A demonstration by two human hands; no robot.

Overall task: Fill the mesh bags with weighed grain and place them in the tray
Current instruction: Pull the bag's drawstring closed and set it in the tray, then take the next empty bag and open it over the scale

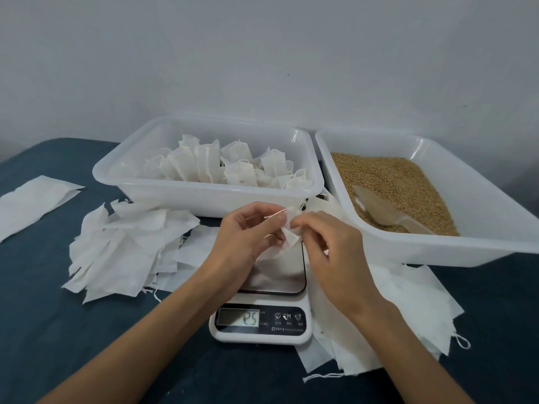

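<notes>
A small white mesh bag (288,242) hangs over the steel platform of a digital kitchen scale (261,322) whose display reads 2.5. My left hand (248,231) pinches the bag's top edge and drawstring. My right hand (326,246) pinches the same top edge from the right. Behind them a white tray (163,188) holds several filled, tied mesh bags (230,167). To the right, a second white tray (437,246) holds brown grain (388,182) with a clear plastic scoop (382,208) lying in it.
Loose empty mesh bags lie in a pile (125,249) left of the scale and in another pile (408,316) under the grain tray at the right. A flat white packet (32,202) lies at the far left on the dark blue tabletop (58,330).
</notes>
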